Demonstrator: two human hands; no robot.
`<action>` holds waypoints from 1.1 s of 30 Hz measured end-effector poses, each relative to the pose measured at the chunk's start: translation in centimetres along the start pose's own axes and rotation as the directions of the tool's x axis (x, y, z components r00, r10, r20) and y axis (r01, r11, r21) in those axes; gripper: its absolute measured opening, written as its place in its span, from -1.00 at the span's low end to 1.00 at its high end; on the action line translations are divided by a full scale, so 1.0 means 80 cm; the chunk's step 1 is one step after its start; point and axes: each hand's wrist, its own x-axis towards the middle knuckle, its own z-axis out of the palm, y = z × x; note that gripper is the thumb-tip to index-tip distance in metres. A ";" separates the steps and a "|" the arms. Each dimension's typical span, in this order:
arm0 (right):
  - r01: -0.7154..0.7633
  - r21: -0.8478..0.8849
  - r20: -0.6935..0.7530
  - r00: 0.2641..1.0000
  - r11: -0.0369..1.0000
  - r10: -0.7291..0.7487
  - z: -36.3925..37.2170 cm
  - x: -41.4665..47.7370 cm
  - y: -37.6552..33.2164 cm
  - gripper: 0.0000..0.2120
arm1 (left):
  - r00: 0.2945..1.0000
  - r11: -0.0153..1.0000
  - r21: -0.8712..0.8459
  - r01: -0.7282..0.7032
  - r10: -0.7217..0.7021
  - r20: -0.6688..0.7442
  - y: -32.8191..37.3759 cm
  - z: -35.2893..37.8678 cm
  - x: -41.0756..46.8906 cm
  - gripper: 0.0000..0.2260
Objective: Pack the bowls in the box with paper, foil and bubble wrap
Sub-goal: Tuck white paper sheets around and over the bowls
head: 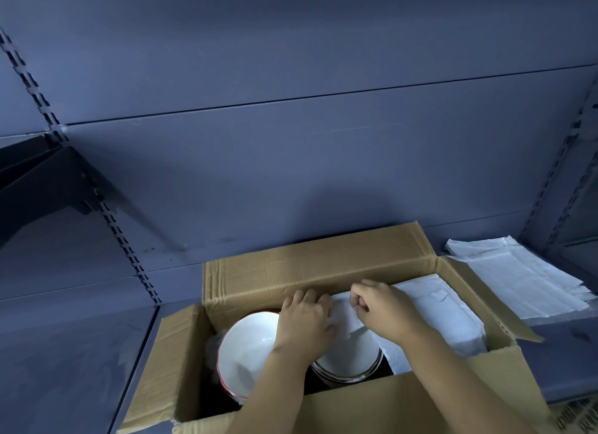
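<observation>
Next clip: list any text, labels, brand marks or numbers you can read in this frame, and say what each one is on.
None can be read.
Dark printing on the cardboard box, on its near outer face at the bottom right corner of the view: cut off by the frame edge and blurred, not legible.
The bowls, the white paper sheets and the shelf back panel show no lettering.

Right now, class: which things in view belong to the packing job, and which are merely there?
Belong to the job:
cardboard box
red-rimmed bowl
second bowl
white paper sheet, held by left hand and right hand
spare paper stack

Merely there:
shelf bracket
slotted uprights
shelf back panel
</observation>
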 end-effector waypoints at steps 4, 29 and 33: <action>0.027 0.005 -0.027 0.999 1.000 -0.027 0.002 0.001 0.000 -0.92 | 1.000 1.000 -0.002 0.006 -0.006 -0.021 0.002 -0.003 0.001 -0.78; -0.196 0.076 -0.422 0.882 0.978 0.210 -0.065 -0.075 0.070 -0.91 | 0.989 0.967 -0.217 -0.135 0.120 -0.084 0.027 -0.022 0.025 -0.79; -0.231 0.118 -0.487 0.834 0.966 0.259 -0.065 -0.085 0.083 -0.89 | 0.988 0.920 -0.362 -0.148 0.122 -0.093 0.075 -0.035 0.045 -0.72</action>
